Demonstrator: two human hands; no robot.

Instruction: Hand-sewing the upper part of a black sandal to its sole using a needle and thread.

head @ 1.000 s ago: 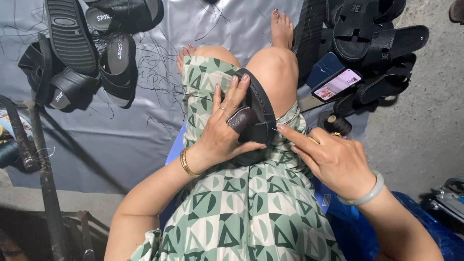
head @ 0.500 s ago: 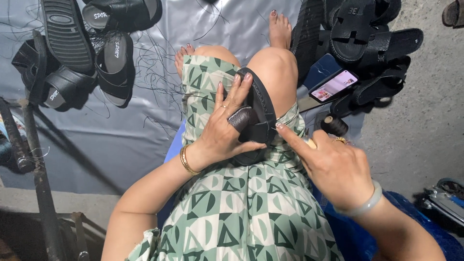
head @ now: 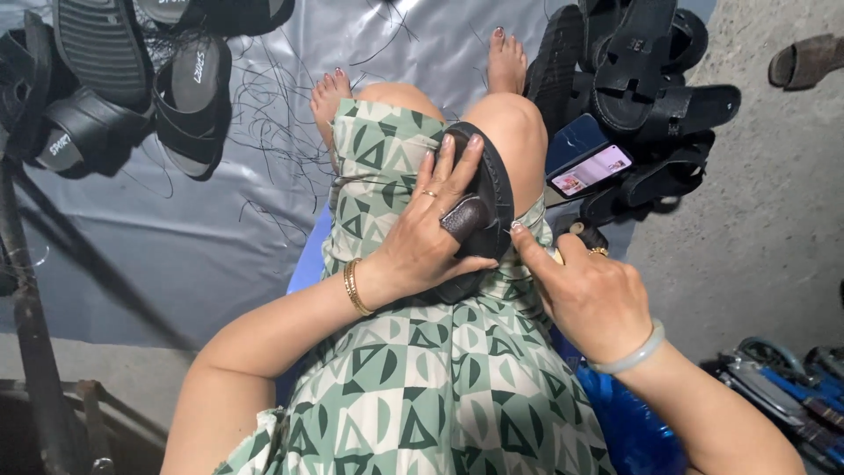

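Left hand (head: 431,233) grasps black sandal (head: 488,207), pressed flat on lap against right knee. Right hand (head: 585,295) half-curled, forefinger tip touching sandal edge; grip contents unclear. Phone (head: 587,167) beside knee, sandal pile (head: 646,79) beyond.

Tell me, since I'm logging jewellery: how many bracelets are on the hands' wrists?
2: a gold bangle on the left wrist, a pale bangle on the right. None hidden, apparently.

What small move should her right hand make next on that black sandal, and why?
Probably press along the sandal's edge. The left hand pins it on the lap, covering the strap, and the right hand's forefinger already touches the rim.
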